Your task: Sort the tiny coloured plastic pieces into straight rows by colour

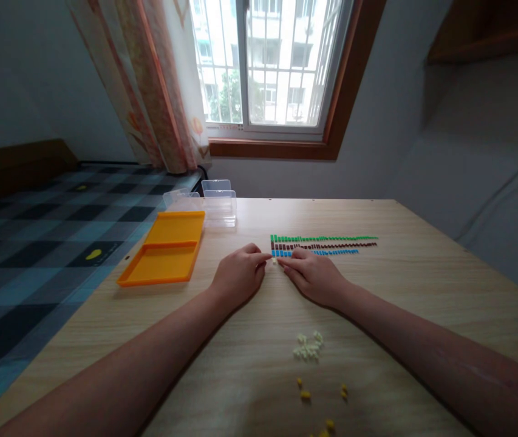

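Both my hands rest on a wooden table (422,291), fingertips meeting at a tiny pale bead (275,261). My left hand (239,274) is curled, its index finger and thumb pointing at the bead. My right hand (312,276) is curled too, its fingertips pinched right by the same bead. Just beyond them lie three straight rows of small beads: a green row (322,238), a brown row (327,246) and a shorter blue row (327,252). Nearer to me sits a small heap of pale beads (308,348), and a few yellow beads (305,394) are scattered closer still.
An open orange box (165,249) lies at the table's left side, with clear plastic boxes (213,203) behind it. A bed with a checked cover (35,243) stands left of the table. A window and a curtain are behind, a grey wall to the right.
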The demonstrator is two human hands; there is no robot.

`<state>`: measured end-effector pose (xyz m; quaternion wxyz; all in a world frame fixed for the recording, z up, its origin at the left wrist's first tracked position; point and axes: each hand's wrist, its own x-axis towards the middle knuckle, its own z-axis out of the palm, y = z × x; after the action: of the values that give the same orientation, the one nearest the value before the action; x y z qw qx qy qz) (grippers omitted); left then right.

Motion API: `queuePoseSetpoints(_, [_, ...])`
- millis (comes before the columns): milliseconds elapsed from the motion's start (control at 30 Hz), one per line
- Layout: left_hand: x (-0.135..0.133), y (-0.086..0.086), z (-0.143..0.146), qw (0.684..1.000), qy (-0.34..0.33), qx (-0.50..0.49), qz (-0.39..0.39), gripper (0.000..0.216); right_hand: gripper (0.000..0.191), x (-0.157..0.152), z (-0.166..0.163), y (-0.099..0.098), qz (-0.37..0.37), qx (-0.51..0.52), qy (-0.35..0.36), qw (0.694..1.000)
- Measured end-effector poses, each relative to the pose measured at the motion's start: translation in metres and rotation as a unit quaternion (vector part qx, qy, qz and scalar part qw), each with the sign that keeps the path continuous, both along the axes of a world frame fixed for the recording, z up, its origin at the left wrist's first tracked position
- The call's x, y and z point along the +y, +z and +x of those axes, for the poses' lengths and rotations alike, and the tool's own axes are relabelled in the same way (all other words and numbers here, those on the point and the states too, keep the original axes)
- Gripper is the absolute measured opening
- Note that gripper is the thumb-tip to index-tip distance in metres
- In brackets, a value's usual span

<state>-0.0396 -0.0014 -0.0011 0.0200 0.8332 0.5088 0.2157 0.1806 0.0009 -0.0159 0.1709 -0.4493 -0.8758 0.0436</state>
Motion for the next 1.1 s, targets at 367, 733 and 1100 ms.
queuePoseSetpoints(367, [0.001, -0.001, -0.001, 1.000, 0.000, -0.004, -0.006, 0.027, 0.035, 0.003, 0.003, -0.002, 0.001, 0.034, -0.004, 0.999])
queuePoseSetpoints(733, [0.000, 0.000, 0.000, 1.000, -0.005, -0.028, 0.007, 0.025, 0.036, 0.003, 0.004, -0.004, 0.010, 0.093, 0.014, 0.995])
queuePoseSetpoints(1100, [-0.029, 0.016, 0.011, 0.945, -0.296, -0.069, -0.123, 0.008, 0.032, 0.004, 0.031, 0.024, -0.295, 0.105, 0.176, 0.933])
